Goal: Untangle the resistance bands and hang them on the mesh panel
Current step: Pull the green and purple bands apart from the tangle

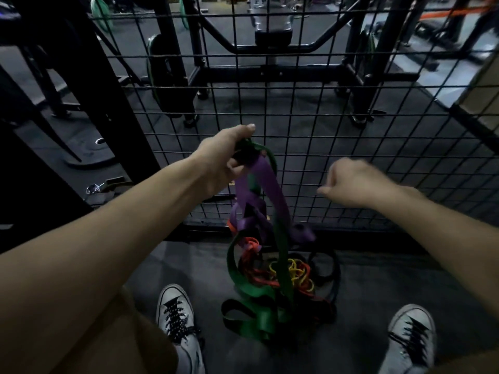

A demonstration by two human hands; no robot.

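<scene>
Purple and green rubber is most of what you see in the head view: the left hand (pixel 229 155) grips the top of a bundle of resistance bands (pixel 259 201) right up against the mesh panel (pixel 351 125), fingers curled round a purple band (pixel 272 190) and a green band (pixel 280 265) together. The rest hangs down into a knot on the floor (pixel 378 306), just in front of the panel's bottom edge, where red bands (pixel 253 268), yellow bands (pixel 297 268) and black ones are all snarled up between the two shoes.

The right hand (pixel 351 184) hovers just beside the bundle, loosely curled and holding nothing (it's blurry, so finger detail is a guess).

I'd say this is early untangling, nothing hung yet. Next move probably calls for the free hand to pick one strand and work it out of the knot while the left keeps the bundle lifted.

Containers: none in view, the bands just sit on the floor.
</scene>
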